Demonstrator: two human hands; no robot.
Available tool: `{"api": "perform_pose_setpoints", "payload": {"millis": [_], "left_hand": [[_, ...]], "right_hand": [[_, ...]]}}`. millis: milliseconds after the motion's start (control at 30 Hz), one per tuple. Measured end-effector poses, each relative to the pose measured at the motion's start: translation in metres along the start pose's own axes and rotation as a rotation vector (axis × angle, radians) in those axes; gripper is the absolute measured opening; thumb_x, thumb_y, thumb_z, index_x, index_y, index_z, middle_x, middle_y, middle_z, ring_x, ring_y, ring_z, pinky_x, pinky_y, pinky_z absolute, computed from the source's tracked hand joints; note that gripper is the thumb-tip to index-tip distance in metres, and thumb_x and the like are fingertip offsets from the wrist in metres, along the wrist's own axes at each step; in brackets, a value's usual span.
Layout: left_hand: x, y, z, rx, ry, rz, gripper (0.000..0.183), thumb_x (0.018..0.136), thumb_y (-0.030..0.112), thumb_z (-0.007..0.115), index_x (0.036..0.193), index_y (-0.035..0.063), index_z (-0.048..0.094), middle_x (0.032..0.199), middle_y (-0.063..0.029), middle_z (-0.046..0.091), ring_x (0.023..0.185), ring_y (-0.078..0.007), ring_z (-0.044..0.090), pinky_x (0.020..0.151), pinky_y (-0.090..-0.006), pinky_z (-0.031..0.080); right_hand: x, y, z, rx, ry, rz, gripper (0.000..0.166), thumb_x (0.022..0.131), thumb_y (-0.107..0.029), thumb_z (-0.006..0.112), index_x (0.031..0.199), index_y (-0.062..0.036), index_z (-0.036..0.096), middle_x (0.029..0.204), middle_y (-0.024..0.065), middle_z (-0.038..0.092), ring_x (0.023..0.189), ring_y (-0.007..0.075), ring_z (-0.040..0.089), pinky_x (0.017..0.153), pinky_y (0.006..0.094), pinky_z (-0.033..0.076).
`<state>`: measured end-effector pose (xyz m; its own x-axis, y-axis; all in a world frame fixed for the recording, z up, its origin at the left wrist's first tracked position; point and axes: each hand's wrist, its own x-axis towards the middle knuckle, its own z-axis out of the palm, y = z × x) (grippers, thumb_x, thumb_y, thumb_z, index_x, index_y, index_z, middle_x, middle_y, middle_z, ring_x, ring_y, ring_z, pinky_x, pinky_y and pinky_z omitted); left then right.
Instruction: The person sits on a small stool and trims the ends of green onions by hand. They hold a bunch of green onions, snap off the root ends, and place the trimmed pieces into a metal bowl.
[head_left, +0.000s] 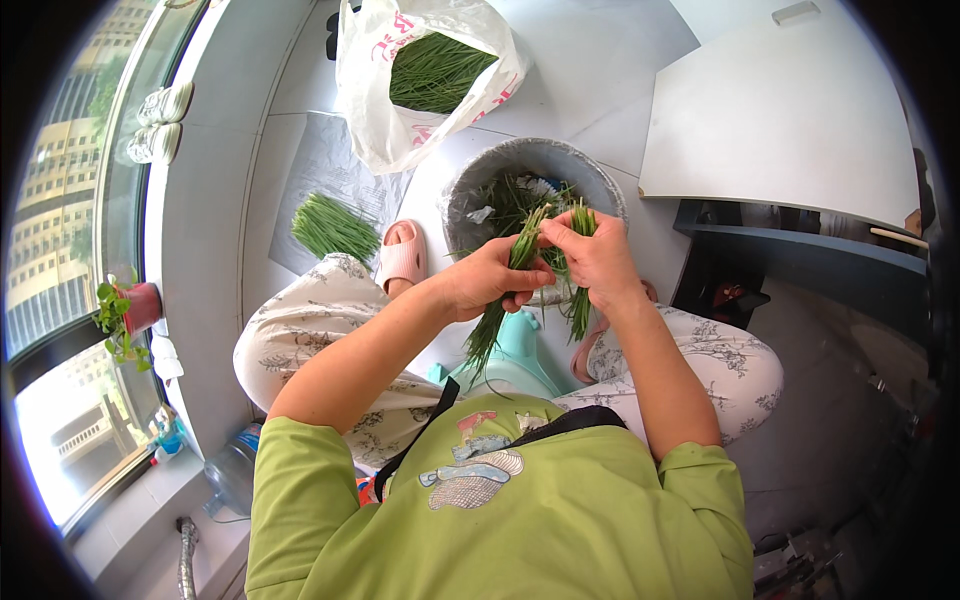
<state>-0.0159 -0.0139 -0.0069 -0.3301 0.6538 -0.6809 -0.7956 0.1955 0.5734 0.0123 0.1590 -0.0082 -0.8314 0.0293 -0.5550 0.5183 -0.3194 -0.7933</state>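
Observation:
My left hand (491, 277) is closed around a bunch of thin green chives (487, 330), their pale ends pointing up. In my right hand (596, 259) is another bunch of chives (579, 311), hanging downward, while its thumb and fingertips meet near the pale ends of the left bunch. Both hands are over the near rim of a lined bin (459, 184) that holds green scraps and bits of white waste. A neat pile of chives (335, 227) lies on a grey plastic sheet (330, 154) to the left. More chives (439, 71) fill an opened white plastic bag (367, 124) beyond the bin.
A mint-green plastic stool (517, 360) is between my legs. A pink slipper (403, 251) is left of the bin. To the right stands a white cabinet (772, 127) with a dark open compartment. A potted plant (139, 307) and white shoes (161, 124) line the window side at left.

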Motion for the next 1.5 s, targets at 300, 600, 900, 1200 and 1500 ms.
{"api": "perform_pose_setpoints", "payload": {"millis": [300, 600, 900, 1200, 1500], "left_hand": [[0.000, 0.003, 0.002, -0.128, 0.127, 0.050, 0.045, 0.084, 0.004, 0.067, 0.125, 0.0042, 0.049, 0.074, 0.0017, 0.050, 0.059, -0.0077, 0.044, 0.049, -0.0233, 0.034], [0.010, -0.010, -0.031, -0.112, 0.296, 0.059, 0.045, 0.079, -0.001, 0.069, 0.120, 0.0006, 0.051, 0.069, 0.0010, 0.048, 0.054, -0.0083, 0.039, 0.047, -0.0239, 0.028], [0.002, 0.002, -0.026, -0.220, 0.346, 0.167, 0.037, 0.081, 0.003, 0.069, 0.115, 0.0016, 0.054, 0.074, -0.0011, 0.054, 0.051, -0.0064, 0.040, 0.043, -0.0232, 0.027], [0.000, 0.007, -0.005, -0.103, 0.262, 0.177, 0.033, 0.074, 0.001, 0.075, 0.101, 0.0024, 0.056, 0.076, -0.0008, 0.058, 0.052, -0.0047, 0.043, 0.043, -0.0214, 0.029], [0.006, 0.006, -0.014, -0.180, 0.446, 0.202, 0.034, 0.072, -0.002, 0.074, 0.100, 0.0036, 0.055, 0.079, -0.0014, 0.058, 0.051, -0.0074, 0.045, 0.044, -0.0228, 0.032]], "right_hand": [[0.004, -0.002, -0.011, 0.140, 0.102, -0.011, 0.011, 0.085, -0.010, 0.065, 0.076, -0.0059, 0.059, 0.056, -0.0028, 0.048, 0.039, 0.0030, 0.034, 0.034, 0.0213, 0.023], [0.007, -0.041, -0.047, 0.361, 0.319, -0.246, 0.005, 0.086, -0.007, 0.061, 0.084, -0.0045, 0.057, 0.067, 0.0022, 0.053, 0.037, 0.0051, 0.034, 0.034, 0.0220, 0.022], [0.000, -0.039, -0.043, 0.116, 0.113, -0.125, 0.008, 0.084, -0.007, 0.063, 0.078, -0.0062, 0.059, 0.067, 0.0010, 0.058, 0.036, 0.0022, 0.034, 0.031, 0.0203, 0.021], [-0.002, 0.007, -0.001, -0.141, -0.099, 0.019, 0.012, 0.087, -0.013, 0.064, 0.079, -0.0089, 0.055, 0.054, -0.0084, 0.039, 0.039, 0.0009, 0.031, 0.034, 0.0211, 0.020], [-0.008, 0.013, 0.002, -0.062, -0.136, 0.193, 0.010, 0.080, -0.006, 0.068, 0.082, -0.0022, 0.058, 0.066, 0.0065, 0.064, 0.041, 0.0042, 0.037, 0.035, 0.0223, 0.025]]}}
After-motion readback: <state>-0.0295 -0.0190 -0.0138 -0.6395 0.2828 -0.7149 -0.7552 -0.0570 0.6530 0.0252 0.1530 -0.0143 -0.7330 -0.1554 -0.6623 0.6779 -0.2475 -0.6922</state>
